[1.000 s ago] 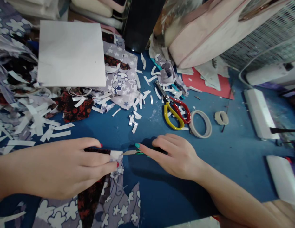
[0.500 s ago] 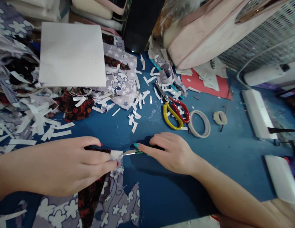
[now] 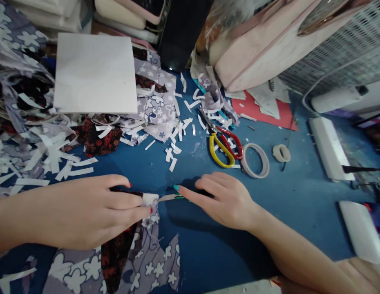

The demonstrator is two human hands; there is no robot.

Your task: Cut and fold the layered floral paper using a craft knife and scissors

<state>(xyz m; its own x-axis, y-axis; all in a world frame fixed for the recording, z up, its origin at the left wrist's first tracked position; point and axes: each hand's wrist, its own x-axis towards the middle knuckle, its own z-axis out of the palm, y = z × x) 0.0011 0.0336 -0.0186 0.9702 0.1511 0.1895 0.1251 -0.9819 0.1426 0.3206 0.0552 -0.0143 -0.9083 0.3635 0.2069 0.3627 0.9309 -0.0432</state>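
My left hand (image 3: 86, 212) lies closed on a folded piece of fabric (image 3: 148, 202), pinching its white-edged corner against the blue table (image 3: 300, 204). More lilac flowered and black-red fabric (image 3: 135, 261) spreads below that hand. My right hand (image 3: 223, 200) grips a small green-handled cutting tool (image 3: 170, 197), forefinger laid along it, and its metal tip touches the pinched corner.
Red and yellow scissors (image 3: 223, 143), a tape ring (image 3: 255, 160) and a smaller roll (image 3: 281, 153) lie behind my right hand. White paper strips (image 3: 49, 155), fabric scraps and a white board (image 3: 95, 73) crowd the left. A pink case (image 3: 269, 45), red card and white blocks stand at right.
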